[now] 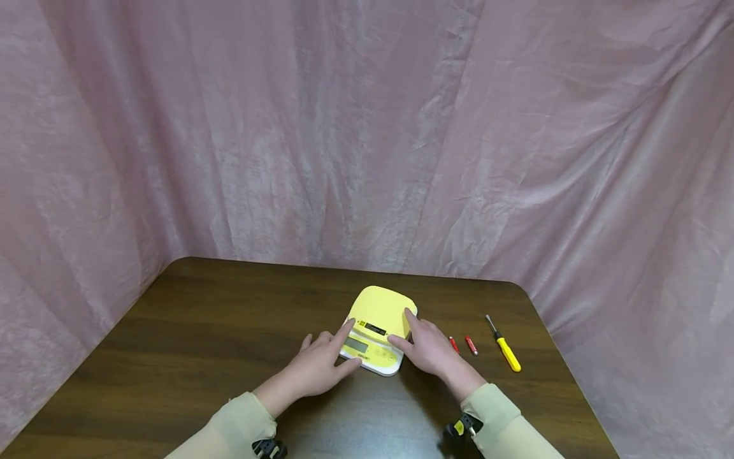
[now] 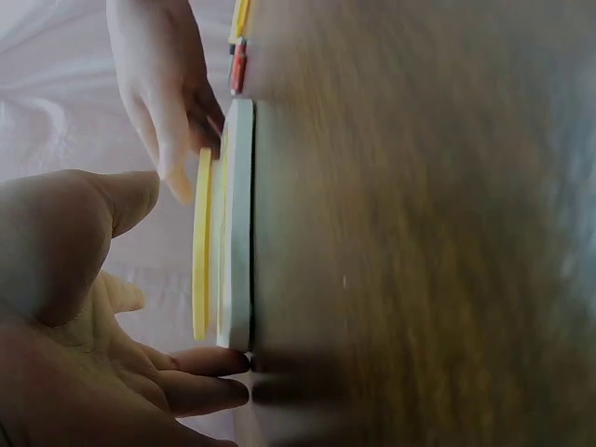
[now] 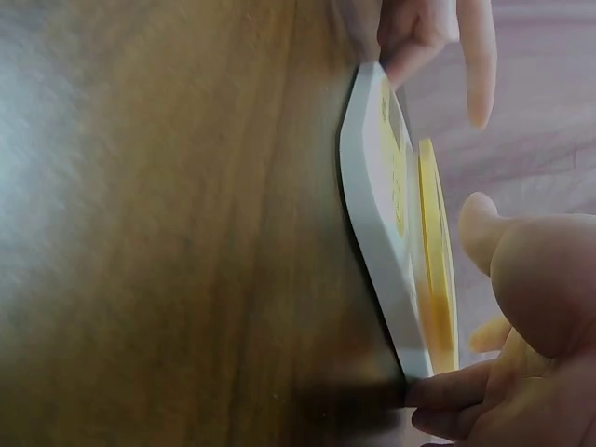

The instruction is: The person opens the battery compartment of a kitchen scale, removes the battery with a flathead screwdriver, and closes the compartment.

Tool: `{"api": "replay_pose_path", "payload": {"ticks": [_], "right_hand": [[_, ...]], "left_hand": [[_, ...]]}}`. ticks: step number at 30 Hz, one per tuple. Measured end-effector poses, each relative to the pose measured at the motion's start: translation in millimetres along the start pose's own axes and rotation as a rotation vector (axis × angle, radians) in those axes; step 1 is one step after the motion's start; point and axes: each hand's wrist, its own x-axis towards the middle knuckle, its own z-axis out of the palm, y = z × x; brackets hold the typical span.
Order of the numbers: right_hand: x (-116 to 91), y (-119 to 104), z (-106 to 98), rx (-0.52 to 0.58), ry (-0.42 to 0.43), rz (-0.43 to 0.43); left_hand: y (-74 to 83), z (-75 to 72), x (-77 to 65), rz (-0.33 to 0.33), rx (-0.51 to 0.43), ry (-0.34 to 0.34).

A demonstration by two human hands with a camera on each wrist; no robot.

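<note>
A yellow and white kitchen scale (image 1: pixel 378 307) lies flat on the table, its grey display (image 1: pixel 356 345) toward me. My left hand (image 1: pixel 320 366) is at its left side, fingers spread and thumb apart; in the left wrist view, some fingertips (image 2: pixel 228 360) touch the white base's edge. On the opposite side, my right hand (image 1: pixel 431 346) has its index finger extended along the yellow platform. Lower fingers (image 3: pixel 456 389) of that hand meet the base's edge in the right wrist view. Neither hand curls round the scale.
Two red batteries, a left one (image 1: pixel 453 345) partly behind the right hand and a right one (image 1: pixel 471 345), lie right of the scale. Farther right is a screwdriver (image 1: pixel 508 354) with a yellow handle. A pink curtain (image 1: pixel 367 140) hangs behind the brown wooden table (image 1: pixel 229 319).
</note>
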Motion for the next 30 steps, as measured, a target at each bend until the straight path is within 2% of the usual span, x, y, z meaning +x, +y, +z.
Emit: {"api": "replay_pose_path", "payload": {"ticks": [7,15,24,30], "right_hand": [[8.1,2.6,-1.4,0.016,-0.029,0.019],[0.5,-0.4,-1.5,0.054,-0.028,0.018],[0.9,2.6,-2.2,0.087,-0.03,0.031],[-0.3,2.6,0.1,0.093,-0.017,0.043]], "left_hand": [[8.0,3.6,-9.0,0.041,-0.006,-0.022],[14.7,6.0,-16.8,0.058,0.011,-0.029],[21.7,11.6,-24.9,0.089,0.031,-0.084],[23.2,11.3,-26.7,0.096,0.042,-0.091]]}}
